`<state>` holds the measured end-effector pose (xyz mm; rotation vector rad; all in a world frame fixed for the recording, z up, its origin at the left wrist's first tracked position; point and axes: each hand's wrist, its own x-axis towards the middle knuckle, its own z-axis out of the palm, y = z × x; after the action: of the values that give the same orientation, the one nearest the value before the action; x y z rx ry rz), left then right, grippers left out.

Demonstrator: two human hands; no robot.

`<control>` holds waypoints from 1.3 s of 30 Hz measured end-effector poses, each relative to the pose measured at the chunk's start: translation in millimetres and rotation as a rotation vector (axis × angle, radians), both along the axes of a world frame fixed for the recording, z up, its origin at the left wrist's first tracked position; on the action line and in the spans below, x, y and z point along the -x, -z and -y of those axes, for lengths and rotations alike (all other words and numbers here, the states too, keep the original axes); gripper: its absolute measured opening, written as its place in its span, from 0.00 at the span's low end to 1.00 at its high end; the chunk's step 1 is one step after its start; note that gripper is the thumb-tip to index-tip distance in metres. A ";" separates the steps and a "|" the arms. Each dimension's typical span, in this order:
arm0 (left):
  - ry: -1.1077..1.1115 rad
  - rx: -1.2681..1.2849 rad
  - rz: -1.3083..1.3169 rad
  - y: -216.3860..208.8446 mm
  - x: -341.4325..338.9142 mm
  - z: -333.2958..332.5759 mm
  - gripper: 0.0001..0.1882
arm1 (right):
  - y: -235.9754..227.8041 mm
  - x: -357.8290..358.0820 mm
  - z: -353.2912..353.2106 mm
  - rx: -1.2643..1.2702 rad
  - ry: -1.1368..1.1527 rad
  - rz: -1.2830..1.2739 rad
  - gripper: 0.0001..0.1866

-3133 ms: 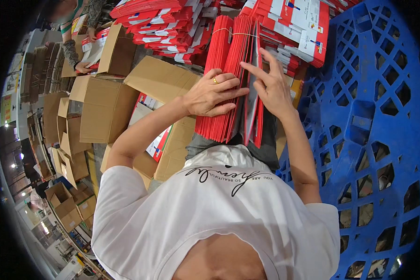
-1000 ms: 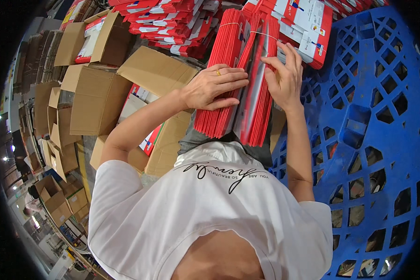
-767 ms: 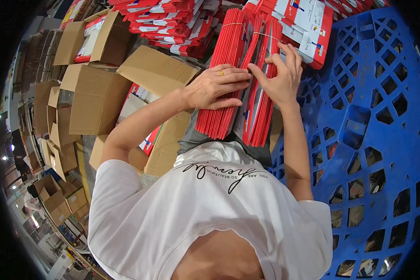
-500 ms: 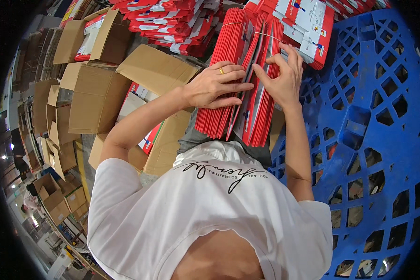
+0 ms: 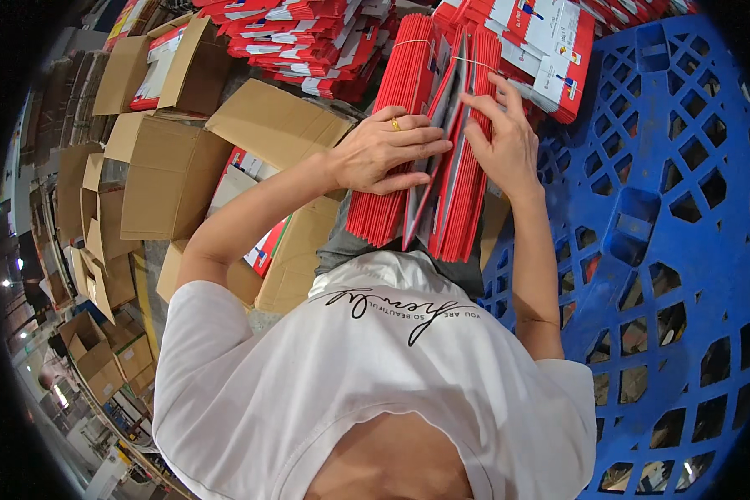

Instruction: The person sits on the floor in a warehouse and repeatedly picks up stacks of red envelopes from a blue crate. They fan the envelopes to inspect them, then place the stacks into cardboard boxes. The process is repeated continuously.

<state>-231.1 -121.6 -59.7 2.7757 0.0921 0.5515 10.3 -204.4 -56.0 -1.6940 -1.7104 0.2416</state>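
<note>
The left hand [image 5: 383, 154] covers part of the red bundle [image 5: 429, 133]. Stacked red packs [image 5: 308, 42] run off the top edge. The bundle's lower end hides behind the white shirt [image 5: 375, 367].
</note>
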 end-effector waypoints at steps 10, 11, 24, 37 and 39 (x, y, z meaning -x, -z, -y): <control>-0.023 0.088 0.071 -4.0 -2.2 4.9 0.34 | 1.5 14.7 -9.0 -0.055 0.144 0.026 0.18; -0.021 0.084 0.079 -3.5 -2.1 4.6 0.33 | 1.0 13.5 -8.2 -0.047 0.140 0.010 0.18; 0.027 0.075 0.085 1.9 3.8 -1.1 0.23 | 0.6 7.3 -11.8 -0.173 0.022 0.108 0.11; -0.037 0.035 0.098 3.8 7.6 14.3 0.23 | 5.5 10.1 -26.3 -0.192 0.064 0.176 0.30; -0.039 0.029 0.098 3.8 8.1 14.4 0.23 | 7.5 7.6 -24.0 -0.178 0.088 0.165 0.31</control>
<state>-239.2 -136.0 -63.4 2.7189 0.1310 0.6890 2.7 -180.4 -63.5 -1.6902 -1.7141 -0.0910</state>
